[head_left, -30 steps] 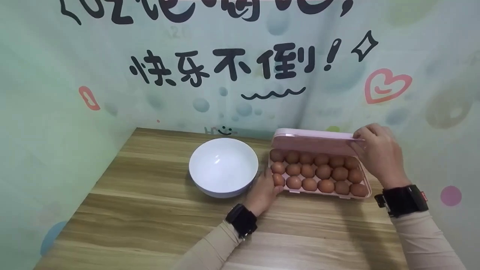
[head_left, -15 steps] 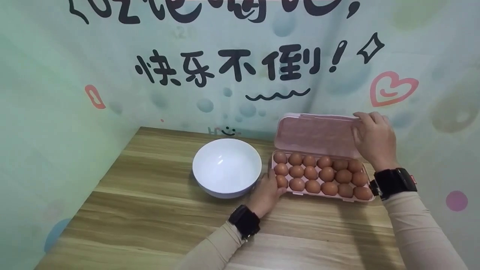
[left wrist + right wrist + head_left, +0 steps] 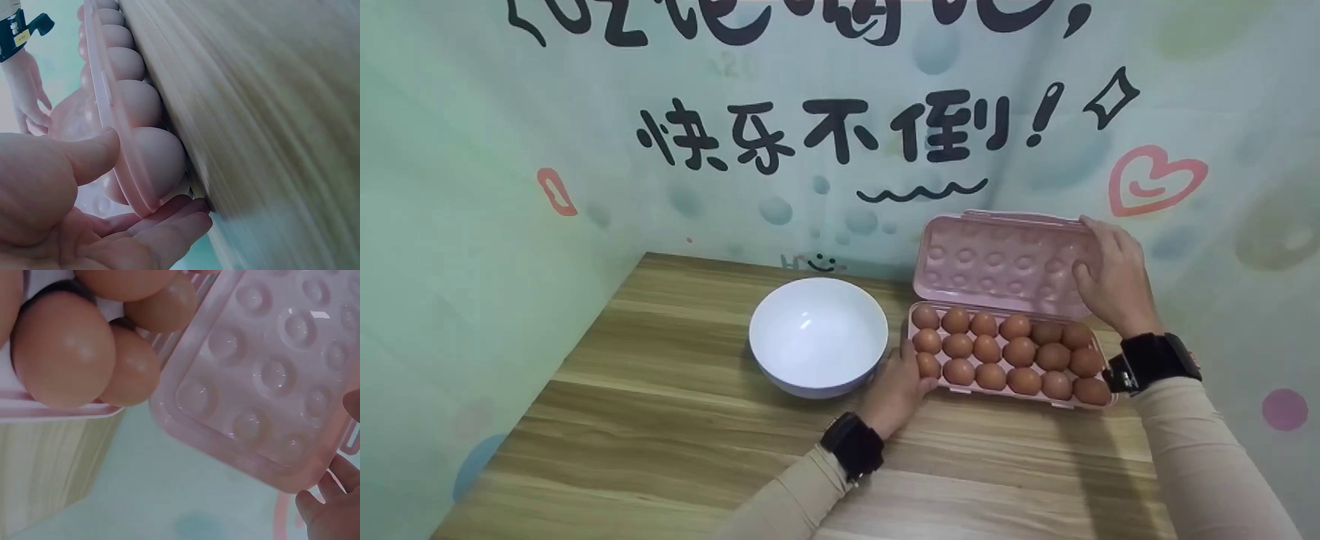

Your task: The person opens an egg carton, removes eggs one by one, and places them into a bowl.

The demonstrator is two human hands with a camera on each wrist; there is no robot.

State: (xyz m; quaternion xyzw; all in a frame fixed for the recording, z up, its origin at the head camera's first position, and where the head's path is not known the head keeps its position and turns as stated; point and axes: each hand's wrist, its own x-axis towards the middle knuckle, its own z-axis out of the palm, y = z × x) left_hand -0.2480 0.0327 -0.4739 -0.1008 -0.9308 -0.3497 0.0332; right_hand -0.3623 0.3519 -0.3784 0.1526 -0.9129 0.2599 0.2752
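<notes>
A pink plastic egg carton lies on the table with its lid raised and leaning back toward the wall. Rows of brown eggs fill its base. At the near left corner, my left hand grips the base. Its thumb lies on the front rim, the fingers around the side and under the corner. My right hand holds the lid's right edge, thumb over the dimpled inner face and fingers at the outer edge.
A white bowl stands just left of the carton, beside my left hand. The wood-grain table meets a printed wall covering behind and at the left.
My right hand has swung the carton's lid up and back, so its dimpled inside now faces me. My left hand has stayed at the carton's left corner.
</notes>
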